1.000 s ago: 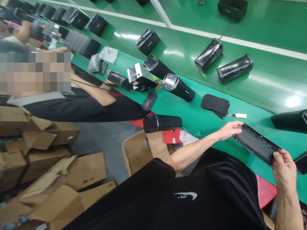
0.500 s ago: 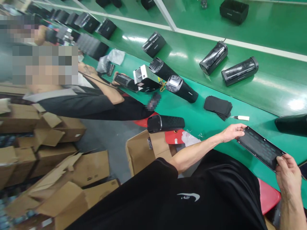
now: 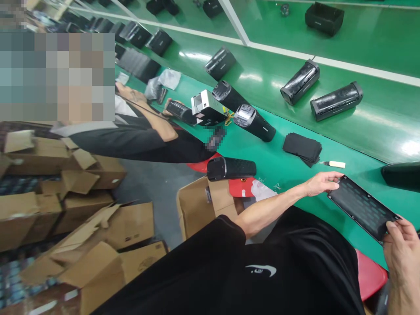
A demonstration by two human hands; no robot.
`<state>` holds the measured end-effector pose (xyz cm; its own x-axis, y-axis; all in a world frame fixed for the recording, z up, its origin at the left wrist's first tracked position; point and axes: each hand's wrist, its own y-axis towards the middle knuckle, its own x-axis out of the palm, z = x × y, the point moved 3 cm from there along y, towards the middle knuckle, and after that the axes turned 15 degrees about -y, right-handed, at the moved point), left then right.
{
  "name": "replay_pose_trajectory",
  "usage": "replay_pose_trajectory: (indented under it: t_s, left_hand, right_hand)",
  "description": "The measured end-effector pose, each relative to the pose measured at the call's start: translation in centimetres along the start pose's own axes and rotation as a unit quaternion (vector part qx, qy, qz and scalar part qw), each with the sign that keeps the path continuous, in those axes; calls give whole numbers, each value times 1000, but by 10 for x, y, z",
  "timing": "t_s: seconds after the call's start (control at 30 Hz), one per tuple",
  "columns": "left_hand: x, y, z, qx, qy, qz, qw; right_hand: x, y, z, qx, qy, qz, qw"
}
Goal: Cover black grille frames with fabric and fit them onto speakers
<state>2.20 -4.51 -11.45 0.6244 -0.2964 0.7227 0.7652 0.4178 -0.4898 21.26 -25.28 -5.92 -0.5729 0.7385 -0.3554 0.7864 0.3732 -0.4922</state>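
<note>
One black panel [image 3: 362,208], left hand [image 3: 323,183] and right hand [image 3: 403,243] clamped on its ends — open carton [image 3: 194,209], contents unclear.

From the black panel [image 3: 364,210], the surface [image 3: 362,171] lies bare at 12 o'clock, a lane between the white-handled tool [image 3: 334,164] at 11 and the dark casing [image 3: 402,176] between 1 and 2. Stacked black sheets [image 3: 302,148] obstruct toward 10 to 11.

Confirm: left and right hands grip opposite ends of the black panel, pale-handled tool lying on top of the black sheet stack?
Wrong on the pale-handled tool: the head view shows it on the green table, beside the black sheet stack. Rest stands.
</note>
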Motion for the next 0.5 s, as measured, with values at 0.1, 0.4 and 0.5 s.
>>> replay_pose_trajectory:
  t_s: [0.1,0.4,0.5]
  left_hand:
    - [3,-2,4,20,-11,-30,999]
    - [10,-8,20,31,4,-115,993]
    - [11,-9,22,23,5,-116,993]
  right_hand:
    - [-1,-7,-6,-13,12,5,1000]
    - [1,-9,-12,-44,25,-2,999]
    - [1,-9,-13,-40,30,3,999]
